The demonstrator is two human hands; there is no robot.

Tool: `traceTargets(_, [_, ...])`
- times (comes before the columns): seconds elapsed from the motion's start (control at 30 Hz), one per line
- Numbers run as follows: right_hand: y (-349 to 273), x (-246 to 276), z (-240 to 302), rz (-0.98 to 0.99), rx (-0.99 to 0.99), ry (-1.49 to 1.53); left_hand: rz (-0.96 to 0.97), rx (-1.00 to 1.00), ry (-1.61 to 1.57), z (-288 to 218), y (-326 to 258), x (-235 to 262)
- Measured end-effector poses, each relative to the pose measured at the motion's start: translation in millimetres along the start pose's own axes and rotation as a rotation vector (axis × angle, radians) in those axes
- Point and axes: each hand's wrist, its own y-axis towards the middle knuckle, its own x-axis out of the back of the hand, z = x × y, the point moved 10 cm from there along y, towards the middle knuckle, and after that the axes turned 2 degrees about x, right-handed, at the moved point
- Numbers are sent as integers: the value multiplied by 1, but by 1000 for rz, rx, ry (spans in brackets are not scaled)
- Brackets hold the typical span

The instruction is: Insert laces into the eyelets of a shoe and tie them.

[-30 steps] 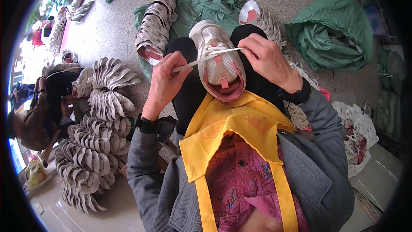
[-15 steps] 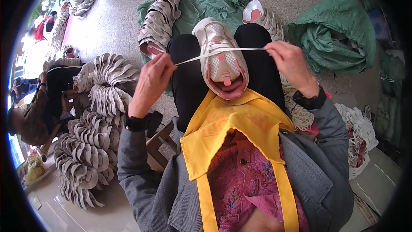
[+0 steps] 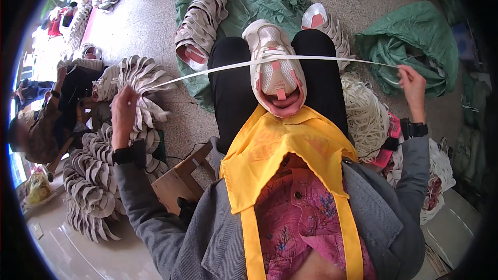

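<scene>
**Lace pulled wide across the shoe**

I am pinching each end of the white lace [image 3: 332, 58] with my left hand [image 3: 123, 115] and right hand [image 3: 413, 89], fingers closed on it, stretching it taut through the white-and-pink shoe [image 3: 275, 70] resting between my knees.

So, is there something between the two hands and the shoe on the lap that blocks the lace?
Nothing visible does. The white lace runs free from the left hand through the shoe to the right hand, taut above both knees.
</scene>
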Motion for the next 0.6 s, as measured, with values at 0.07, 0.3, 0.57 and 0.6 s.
traceTargets(0.07, [5, 21, -39, -17, -49, -25, -29, 103, 0, 53, -11, 14])
traceTargets(0.3, [9, 61, -103, -41, -91, -20, -91, 288, -34, 162, -46, 50])
traceTargets(0.57, [19, 49, -106, 29, -157, -169, -14, 348, -38, 175, -45, 47])
traceTargets(0.6, [20, 42, -104, 50, -180, -198, 14, 349, -73, 171, -40, 43])
